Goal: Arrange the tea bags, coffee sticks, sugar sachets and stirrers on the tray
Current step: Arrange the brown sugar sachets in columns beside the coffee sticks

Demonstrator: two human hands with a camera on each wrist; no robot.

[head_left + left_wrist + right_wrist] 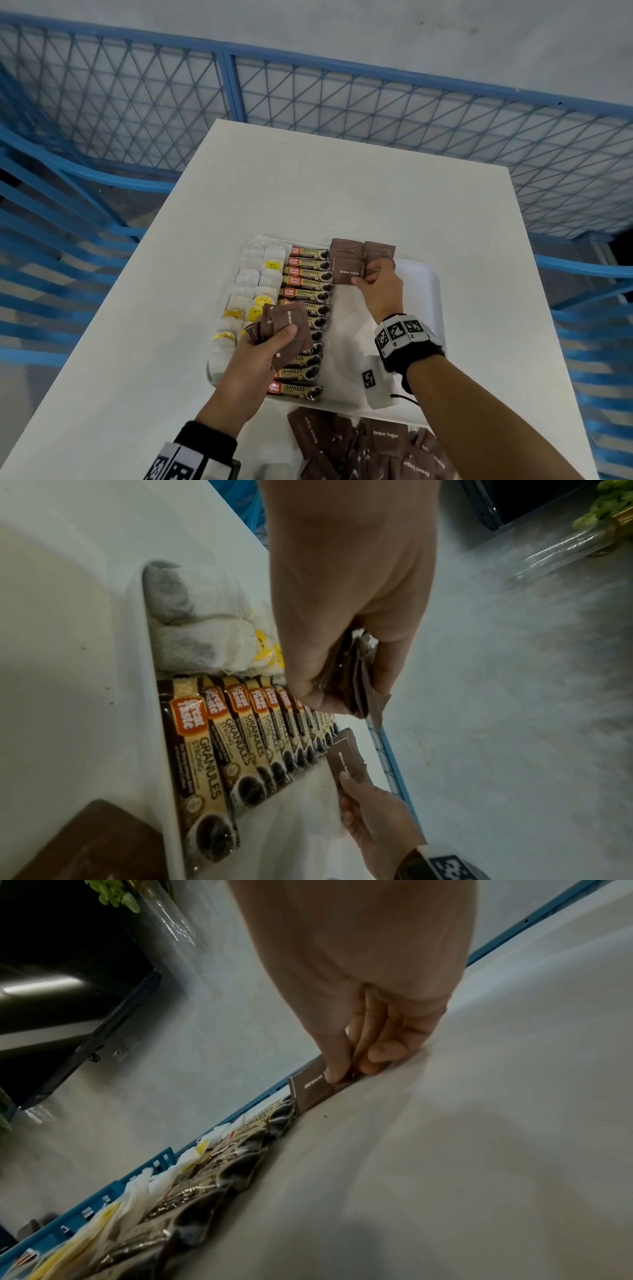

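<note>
Both hands grasping sugar sachets: left (260, 346) a half-hidden bundle (287, 322), right (380, 287) one sachet (347, 271).

- Tray (432, 301) lay on bench (342, 192).
- Tea bags (251, 284) filled tray's left side.
- Coffee sticks (306, 274) lay just right of them.
- Sugar sachets (347, 255) sat rightward, at far end.
- Loose sachets (370, 445) lay before tray.

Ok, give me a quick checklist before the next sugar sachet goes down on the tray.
1. Right hand pinches the sachet being placed: ok.
2. Left hand holds spare sachets: ok.
3. Bare tray space beside the sugar rows: ok.
4. Coffee sticks in a neat column: ok.
5. Tea bags on the tray's left: ok.
6. Stirrers on tray: cannot tell, none seen.
</note>
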